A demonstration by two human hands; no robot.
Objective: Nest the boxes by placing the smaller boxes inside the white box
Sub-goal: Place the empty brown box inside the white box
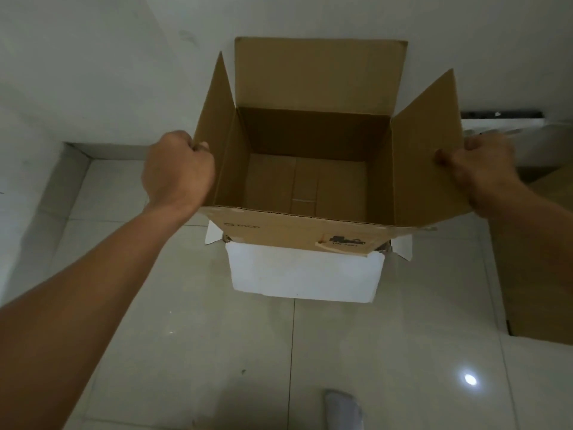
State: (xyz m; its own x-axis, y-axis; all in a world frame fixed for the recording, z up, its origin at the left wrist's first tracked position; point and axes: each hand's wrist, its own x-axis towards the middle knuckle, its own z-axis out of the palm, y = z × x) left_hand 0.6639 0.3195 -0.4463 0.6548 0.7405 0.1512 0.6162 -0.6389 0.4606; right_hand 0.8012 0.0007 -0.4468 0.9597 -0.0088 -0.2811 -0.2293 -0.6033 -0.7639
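An open brown cardboard box is held upright over the white box, whose front wall and side flaps show beneath it. The brown box is empty inside, with its flaps standing up. My left hand grips the left flap at its edge. My right hand pinches the right flap, thumb on the inside face. How deep the brown box sits in the white box is hidden.
Glossy light floor tiles lie around the boxes, with a white wall behind. Another brown cardboard box stands at the right edge. A grey foot or slipper tip shows at the bottom.
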